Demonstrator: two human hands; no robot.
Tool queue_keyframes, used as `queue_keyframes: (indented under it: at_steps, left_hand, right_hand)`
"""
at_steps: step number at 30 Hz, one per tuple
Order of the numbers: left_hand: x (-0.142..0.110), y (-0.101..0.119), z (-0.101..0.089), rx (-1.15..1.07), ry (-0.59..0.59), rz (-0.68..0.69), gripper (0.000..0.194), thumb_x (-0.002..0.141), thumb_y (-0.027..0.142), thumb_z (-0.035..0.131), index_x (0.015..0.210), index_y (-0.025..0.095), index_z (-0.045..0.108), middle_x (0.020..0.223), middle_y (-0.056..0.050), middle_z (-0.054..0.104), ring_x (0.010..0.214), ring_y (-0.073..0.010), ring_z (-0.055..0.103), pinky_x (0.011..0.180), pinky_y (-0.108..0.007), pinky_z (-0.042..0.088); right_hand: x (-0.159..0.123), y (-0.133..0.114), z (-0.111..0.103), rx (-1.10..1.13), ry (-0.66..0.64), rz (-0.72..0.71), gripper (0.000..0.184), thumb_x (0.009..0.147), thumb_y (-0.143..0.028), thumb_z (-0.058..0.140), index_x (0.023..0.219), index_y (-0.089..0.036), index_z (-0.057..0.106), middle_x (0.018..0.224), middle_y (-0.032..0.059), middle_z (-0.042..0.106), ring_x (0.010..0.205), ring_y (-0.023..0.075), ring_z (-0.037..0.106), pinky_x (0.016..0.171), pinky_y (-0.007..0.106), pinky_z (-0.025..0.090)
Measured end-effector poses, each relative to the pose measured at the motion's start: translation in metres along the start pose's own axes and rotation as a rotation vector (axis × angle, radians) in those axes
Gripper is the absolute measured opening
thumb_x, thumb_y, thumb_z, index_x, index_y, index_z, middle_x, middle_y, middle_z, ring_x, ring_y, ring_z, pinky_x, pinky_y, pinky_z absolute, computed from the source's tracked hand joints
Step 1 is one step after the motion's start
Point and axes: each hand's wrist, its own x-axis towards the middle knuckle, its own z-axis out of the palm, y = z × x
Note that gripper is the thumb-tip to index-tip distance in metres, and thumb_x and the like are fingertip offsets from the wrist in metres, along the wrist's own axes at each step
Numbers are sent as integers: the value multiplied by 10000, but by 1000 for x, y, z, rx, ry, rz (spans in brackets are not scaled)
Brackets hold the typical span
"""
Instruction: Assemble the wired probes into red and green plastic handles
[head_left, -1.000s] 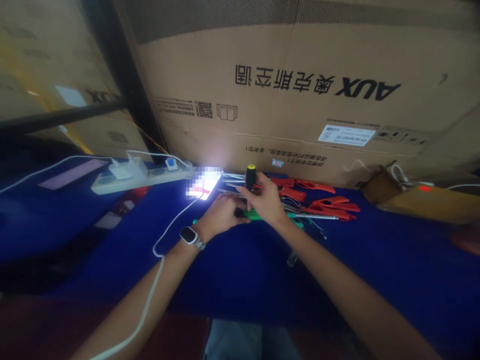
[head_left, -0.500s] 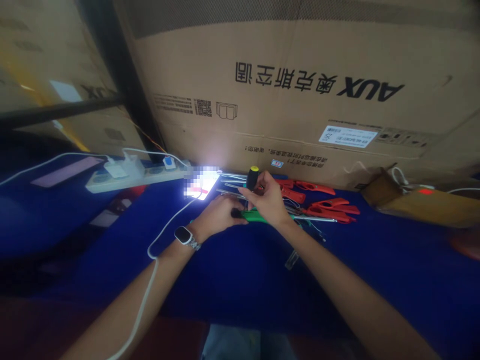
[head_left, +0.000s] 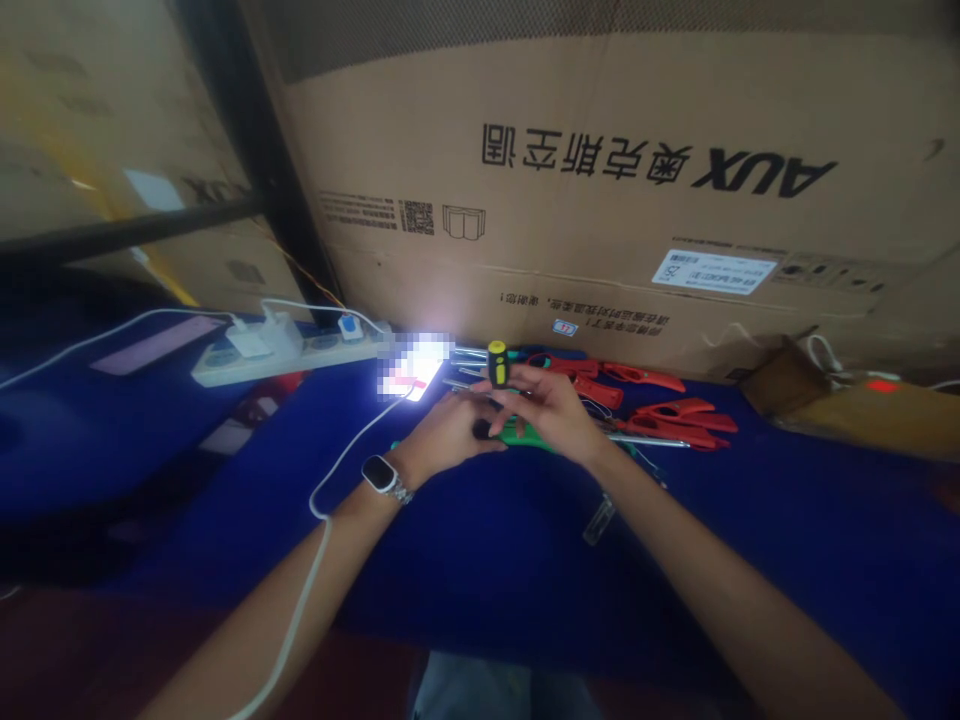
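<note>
The blue-covered bench [head_left: 480,560] ends along a near edge low in the frame, and a broad stretch of blue runs from there up to the hands. At the far side a large carton [head_left: 585,225] stands like a wall, limiting reach beyond the tools. At centre, the left hand [head_left: 454,425] has its fingers closed on the dark end of a green-handled tool [head_left: 525,434]; the right hand [head_left: 562,415] pinches its fingers narrowly around an upright black-and-yellow screwdriver [head_left: 498,368], its tip hidden. Red handle pieces [head_left: 679,422] crowd the space right of centre, beside a silver rod [head_left: 656,440]. A clear piece [head_left: 598,520] lies below the right wrist. Left of centre, a glowing phone [head_left: 427,365] and a power strip [head_left: 214,368] hem in the left hand; a white cable [head_left: 341,455] loops down across the left forearm. A small carton [head_left: 862,412] sits at the right.
</note>
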Motion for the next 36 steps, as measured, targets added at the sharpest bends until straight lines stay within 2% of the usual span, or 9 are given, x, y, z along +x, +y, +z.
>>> queue_keyframes:
  at_steps: [2, 4, 8, 10, 14, 18, 26, 36]
  left_hand:
    - [-1, -2, 1, 41, -1, -14, 106, 787, 284, 805, 805, 208, 733, 963, -45, 750, 959, -255, 685, 876, -393, 507]
    - [-2, -5, 1, 69, 8, -31, 130, 774, 300, 819, 819, 210, 737, 965, -51, 748, 962, -260, 677, 881, -398, 503]
    - [-1, -8, 2, 68, 11, -60, 229, 747, 308, 845, 917, 194, 744, 1008, -71, 749, 998, -267, 672, 896, -401, 501]
    - [-1, -8, 2, 54, 5, -63, 232, 741, 300, 848, 910, 185, 738, 1014, -72, 749, 1000, -265, 674, 902, -400, 500]
    - [0, -7, 0, 41, -6, -47, 214, 738, 296, 846, 895, 200, 736, 1023, -62, 749, 1001, -265, 674, 907, -404, 495]
    - [0, -7, -1, 68, -8, -50, 238, 726, 310, 856, 908, 203, 746, 1025, -74, 746, 1021, -286, 663, 905, -426, 491]
    - [-1, -6, -2, 42, -13, -42, 181, 758, 314, 822, 885, 209, 746, 1030, -71, 742, 1026, -283, 660, 921, -435, 481]
    - [-1, -3, -3, 45, -10, -44, 176, 751, 286, 827, 881, 206, 740, 1002, -58, 750, 981, -276, 674, 880, -408, 488]
  right_hand:
    - [1, 9, 2, -28, 66, 10, 412, 735, -475, 812, 963, -183, 632, 982, 73, 755, 525, 117, 677, 389, 202, 470]
    - [1, 16, 3, -14, 144, 6, 448, 699, -502, 833, 920, -188, 601, 878, 47, 747, 498, 127, 672, 384, 210, 478]
    - [1, 10, 3, -9, 239, -133, 450, 749, -510, 798, 986, -200, 575, 890, 39, 747, 482, 107, 640, 406, 221, 492]
    - [2, 5, 3, -50, 240, -175, 423, 787, -506, 768, 1006, -203, 569, 918, 43, 746, 489, 91, 610, 417, 222, 496]
    - [5, 8, 7, -78, 207, -145, 402, 824, -523, 723, 1018, -215, 553, 946, 44, 733, 532, 94, 593, 436, 230, 524]
    - [6, 13, 7, -45, 193, -122, 405, 812, -504, 739, 1033, -216, 558, 948, 46, 722, 538, 99, 589, 403, 221, 518]
    - [6, 5, 9, -33, 125, -78, 392, 794, -498, 750, 996, -215, 568, 982, 57, 717, 590, 120, 620, 384, 220, 533]
    - [6, 4, 7, -7, 143, -74, 441, 769, -503, 769, 1031, -213, 566, 977, 53, 717, 575, 113, 603, 381, 217, 529]
